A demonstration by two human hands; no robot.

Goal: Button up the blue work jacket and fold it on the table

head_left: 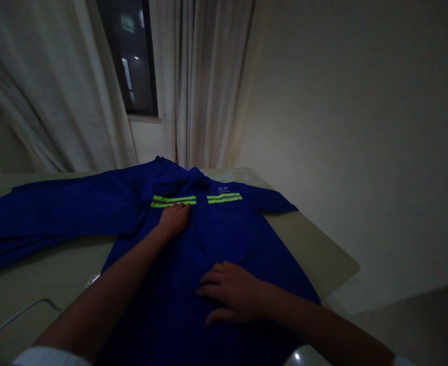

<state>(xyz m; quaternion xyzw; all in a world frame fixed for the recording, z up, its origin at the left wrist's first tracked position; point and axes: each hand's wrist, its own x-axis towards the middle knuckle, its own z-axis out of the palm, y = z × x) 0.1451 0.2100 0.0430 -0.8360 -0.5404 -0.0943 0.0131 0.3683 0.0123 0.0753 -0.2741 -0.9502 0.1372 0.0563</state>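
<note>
A blue work jacket (224, 239) with yellow-green reflective strips lies spread out, front up, on a pale table. My left hand (175, 218) rests on its chest, fingertips at the lower edge of the left reflective strip (158, 201); the fingers look laid on the cloth, slightly bent. Nearer to me, my right hand (233, 292) is over the lower front of the jacket with fingers spread and nothing held. One long sleeve (63, 203) stretches out to the left. To the right, the other sleeve (273, 200) shows only a short length.
The pale tabletop (323, 249) ends in a corner on the right, beside a plain wall (361, 127). A thin cable (21, 310) lies at lower left. Behind the table hang light curtains (212, 76) beside a dark window (130, 61).
</note>
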